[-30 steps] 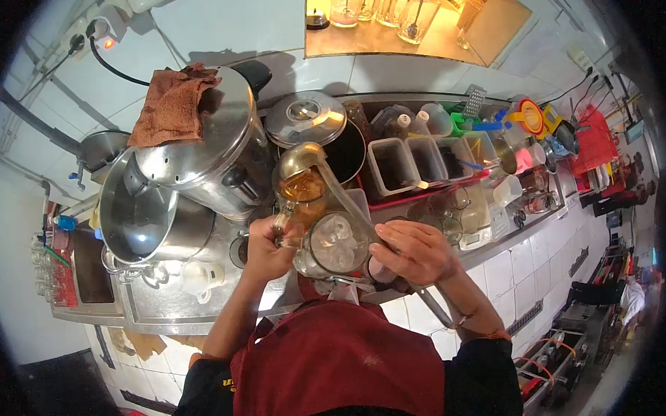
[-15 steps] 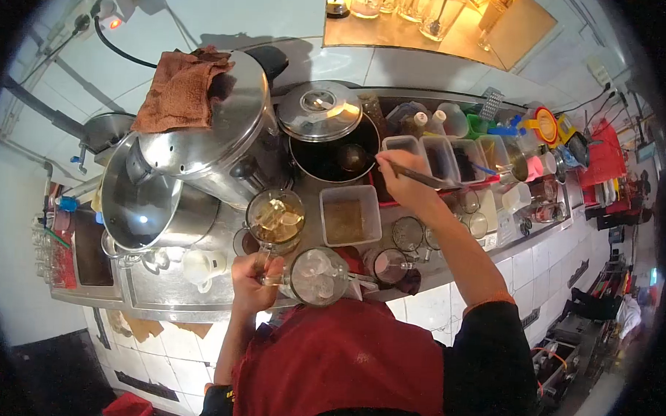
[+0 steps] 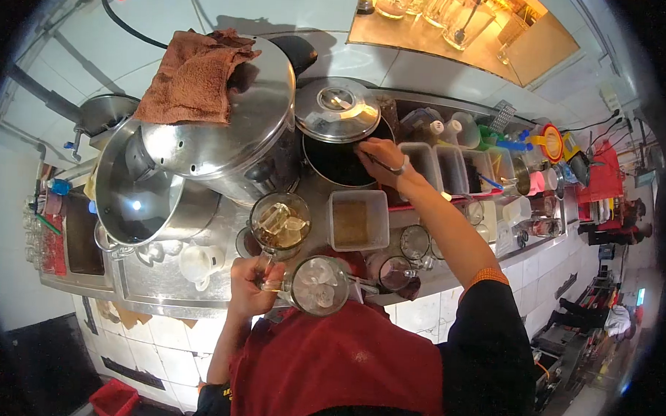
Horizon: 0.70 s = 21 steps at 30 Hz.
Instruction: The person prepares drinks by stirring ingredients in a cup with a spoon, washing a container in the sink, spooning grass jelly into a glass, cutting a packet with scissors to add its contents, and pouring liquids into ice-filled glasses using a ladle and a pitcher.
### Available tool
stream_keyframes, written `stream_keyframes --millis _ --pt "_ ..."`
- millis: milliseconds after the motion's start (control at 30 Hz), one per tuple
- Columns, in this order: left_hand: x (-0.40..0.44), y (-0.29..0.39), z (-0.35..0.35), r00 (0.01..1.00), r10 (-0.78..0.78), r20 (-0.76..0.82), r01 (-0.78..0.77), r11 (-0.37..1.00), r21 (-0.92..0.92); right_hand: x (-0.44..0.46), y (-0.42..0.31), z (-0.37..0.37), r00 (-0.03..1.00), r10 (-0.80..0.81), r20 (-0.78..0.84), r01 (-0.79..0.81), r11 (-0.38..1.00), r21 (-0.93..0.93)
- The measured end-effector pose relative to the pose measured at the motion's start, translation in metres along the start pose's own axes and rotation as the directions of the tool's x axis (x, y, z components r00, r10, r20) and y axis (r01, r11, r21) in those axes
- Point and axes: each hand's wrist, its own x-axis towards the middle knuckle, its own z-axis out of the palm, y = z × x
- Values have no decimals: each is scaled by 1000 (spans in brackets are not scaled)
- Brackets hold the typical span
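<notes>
My left hand point(image 3: 251, 284) is closed round the handles of two glass mugs near my body. One mug point(image 3: 280, 221) has ice in amber liquid; the other mug point(image 3: 319, 286) holds ice and looks colourless. My right hand point(image 3: 382, 162) grips the ladle point(image 3: 390, 168) by its handle over the dark pot point(image 3: 336, 164). The ladle's bowl is hidden inside the pot. A metal lid point(image 3: 338, 110) partly covers that pot. Just in front of the pot is a square plastic container point(image 3: 357, 220) with brownish contents.
A tall steel urn point(image 3: 225, 142) with a brown cloth point(image 3: 194, 78) and a large open pot point(image 3: 139, 194) stand at the left. A white jug point(image 3: 200, 265) is on the counter. Plastic tubs point(image 3: 449, 169) and more glass mugs point(image 3: 396, 273) are at the right. People appear far right.
Over the last second my right hand moved the ladle from above the amber mug to the dark pot, where its bowl has now sunk from sight. The left hand still holds both mugs.
</notes>
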Motion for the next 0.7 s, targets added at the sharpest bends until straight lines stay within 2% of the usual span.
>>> stream_keyframes --millis 133,200,233,300,333,367,400,433,500,600,667,700 --pt "0 0 3 999 -46 18 46 999 11 -1 17 11 999 -51 17 51 999 -18" --pt "1 -1 4 999 -27 28 27 1000 -1 -3 18 10 988 145 -45 -145 989 3" --pt "1 -2 5 999 -9 39 10 1000 -14 -2 17 6 989 142 -44 -142 990 2" --pt "-3 -6 7 998 -44 39 45 999 -15 -2 12 -6 931 364 19 -356 896 264" --pt "-5 -8 8 996 -79 41 80 997 -14 -4 13 -10 931 363 19 -355 897 264" --pt "-4 -9 9 996 -77 41 78 997 -14 -7 15 -15 896 443 23 -425 844 328" --pt "-3 -9 12 999 -37 31 36 998 50 -8 16 -19 855 517 33 -488 782 389" --pt "-1 -10 14 1000 3 25 -6 993 114 -6 5 -28 856 516 31 -486 783 388" --pt "-1 -12 22 1000 -10 6 9 994 113 -5 -16 -55 733 665 145 -629 581 517" --pt "-1 -22 33 999 -44 -27 47 991 124 -7 -34 -84 737 664 127 -593 545 593" --pt "9 -7 43 990 -131 -43 129 991 -45 -8 -35 -98 744 658 116 -586 559 587" --pt "13 -6 47 991 -125 -37 123 991 -46 -6 -43 -108 746 656 117 -590 569 573"
